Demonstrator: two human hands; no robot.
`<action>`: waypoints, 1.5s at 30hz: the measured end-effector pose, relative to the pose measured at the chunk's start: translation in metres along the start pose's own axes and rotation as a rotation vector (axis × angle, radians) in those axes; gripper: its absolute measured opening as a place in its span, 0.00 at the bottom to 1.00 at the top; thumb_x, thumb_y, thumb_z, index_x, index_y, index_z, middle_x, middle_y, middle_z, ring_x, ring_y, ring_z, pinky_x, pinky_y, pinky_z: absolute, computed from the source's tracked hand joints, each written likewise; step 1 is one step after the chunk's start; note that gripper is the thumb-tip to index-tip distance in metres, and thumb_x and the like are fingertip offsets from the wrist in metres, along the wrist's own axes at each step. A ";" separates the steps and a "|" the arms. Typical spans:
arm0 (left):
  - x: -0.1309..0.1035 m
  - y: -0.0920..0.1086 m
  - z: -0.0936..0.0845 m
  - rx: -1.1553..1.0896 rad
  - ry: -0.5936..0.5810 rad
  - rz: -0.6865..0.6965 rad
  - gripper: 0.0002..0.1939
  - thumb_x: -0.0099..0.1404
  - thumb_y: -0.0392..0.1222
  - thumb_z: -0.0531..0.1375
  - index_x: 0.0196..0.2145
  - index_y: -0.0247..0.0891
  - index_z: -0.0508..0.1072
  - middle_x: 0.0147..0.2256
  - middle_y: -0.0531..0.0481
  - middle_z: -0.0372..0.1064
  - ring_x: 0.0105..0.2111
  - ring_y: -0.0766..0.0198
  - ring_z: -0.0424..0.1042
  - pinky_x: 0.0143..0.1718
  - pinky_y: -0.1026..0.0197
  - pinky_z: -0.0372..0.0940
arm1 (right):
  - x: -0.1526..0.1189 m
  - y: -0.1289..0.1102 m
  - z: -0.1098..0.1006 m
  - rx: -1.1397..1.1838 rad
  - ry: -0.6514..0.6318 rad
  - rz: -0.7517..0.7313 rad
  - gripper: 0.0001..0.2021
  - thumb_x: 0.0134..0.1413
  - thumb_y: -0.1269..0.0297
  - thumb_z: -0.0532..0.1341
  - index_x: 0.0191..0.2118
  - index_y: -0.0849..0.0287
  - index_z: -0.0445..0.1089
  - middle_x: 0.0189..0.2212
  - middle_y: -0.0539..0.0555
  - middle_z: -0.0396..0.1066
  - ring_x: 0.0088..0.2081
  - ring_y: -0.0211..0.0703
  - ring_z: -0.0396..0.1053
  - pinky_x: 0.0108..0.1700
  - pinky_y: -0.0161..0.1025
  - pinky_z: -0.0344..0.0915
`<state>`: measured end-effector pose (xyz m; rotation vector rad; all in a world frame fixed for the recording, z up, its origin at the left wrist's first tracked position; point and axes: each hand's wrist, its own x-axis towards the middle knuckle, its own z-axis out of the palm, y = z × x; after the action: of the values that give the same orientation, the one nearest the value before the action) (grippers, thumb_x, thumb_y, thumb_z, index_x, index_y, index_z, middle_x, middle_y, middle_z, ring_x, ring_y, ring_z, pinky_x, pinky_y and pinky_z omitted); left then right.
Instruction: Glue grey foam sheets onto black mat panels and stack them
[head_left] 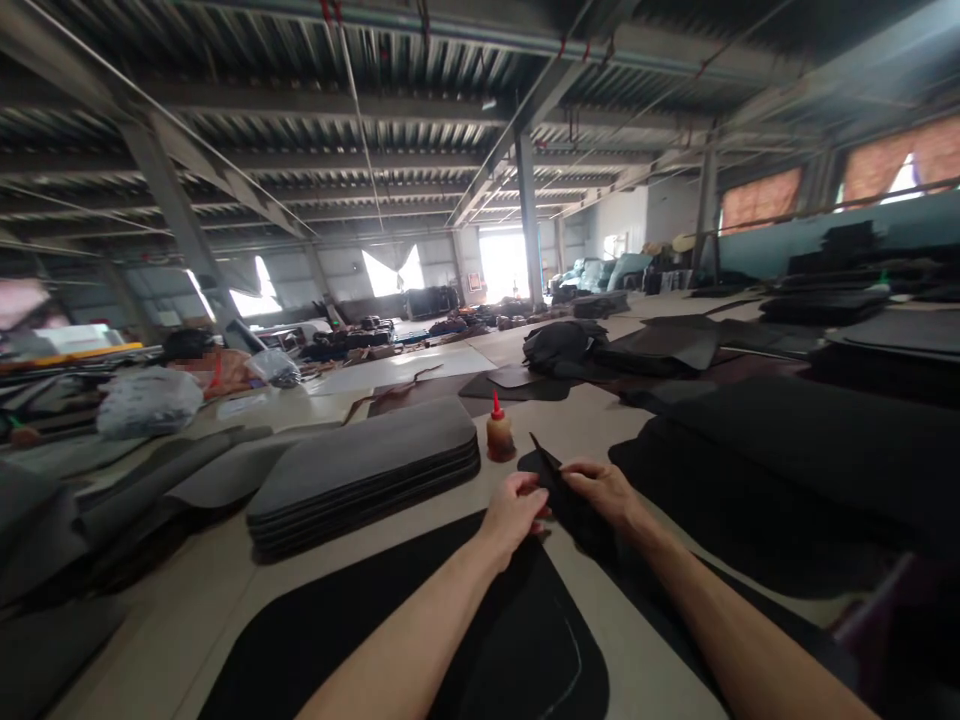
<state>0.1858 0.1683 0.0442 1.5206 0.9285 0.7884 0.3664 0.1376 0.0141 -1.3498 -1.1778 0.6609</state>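
Observation:
My left hand point(514, 512) and my right hand point(606, 492) meet over the table and both pinch a small black piece of material point(564, 497), whose pointed end sticks up between them. Just beyond the hands stands a small brown glue bottle point(499, 432) with a red nozzle. A large black mat with rounded corners point(517, 645) lies flat under my forearms. A stack of grey rounded mats point(367, 470) sits to the left of the bottle.
Dark sheets are piled on the right point(787, 450) and further back point(660, 345). Grey sheets point(112, 490) overlap at the left. A person point(199, 360) sits far left beside a plastic bag point(148, 400). Steel columns point(529, 220) rise beyond the wide table point(577, 415).

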 end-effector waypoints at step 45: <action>0.038 -0.003 0.005 0.055 -0.133 0.134 0.03 0.58 0.38 0.64 0.29 0.36 0.74 0.25 0.53 0.73 0.26 0.64 0.76 0.27 0.66 0.68 | 0.001 -0.007 -0.014 -0.098 -0.255 -0.191 0.13 0.47 0.57 0.57 0.29 0.62 0.73 0.25 0.51 0.69 0.28 0.41 0.63 0.31 0.35 0.57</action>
<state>0.2076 0.1996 0.0404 1.6757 0.7617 0.7521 0.3779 0.1322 0.0240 -1.2388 -1.5408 0.6569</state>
